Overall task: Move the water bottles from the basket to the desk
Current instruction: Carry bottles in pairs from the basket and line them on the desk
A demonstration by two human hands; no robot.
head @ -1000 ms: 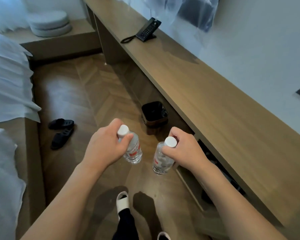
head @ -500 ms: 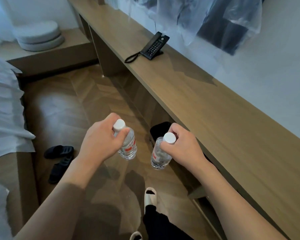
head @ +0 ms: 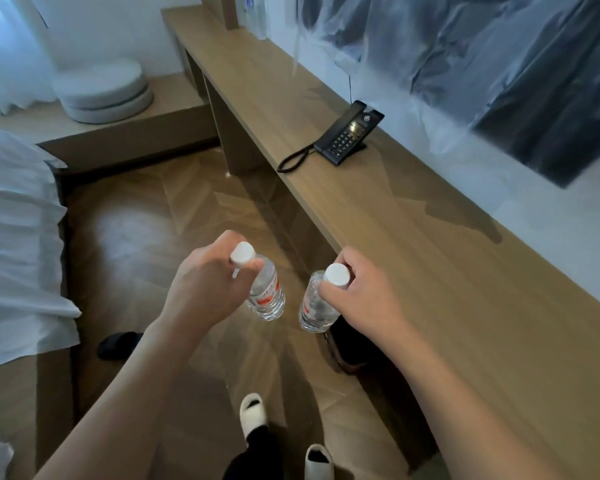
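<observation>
Two water bottles (head: pixel 265 292) (head: pixel 315 306) are out — each hand's (head: pixel 201 289) (head: pixel 361 299) fingers pinch one near its cap — neither stands on the surface (head: pixel 430 254) yet.

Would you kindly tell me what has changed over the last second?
The person has walked along the desk toward the telephone, passing the bin. Left hand and right hand still grip their bottles, left bottle and right bottle; neither is on the desk yet.

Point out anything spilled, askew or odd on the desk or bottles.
No spill shows. The desk holds only a black phone, set at a slant. Both bottles hang capped and tilted from the left hand and right hand.
</observation>
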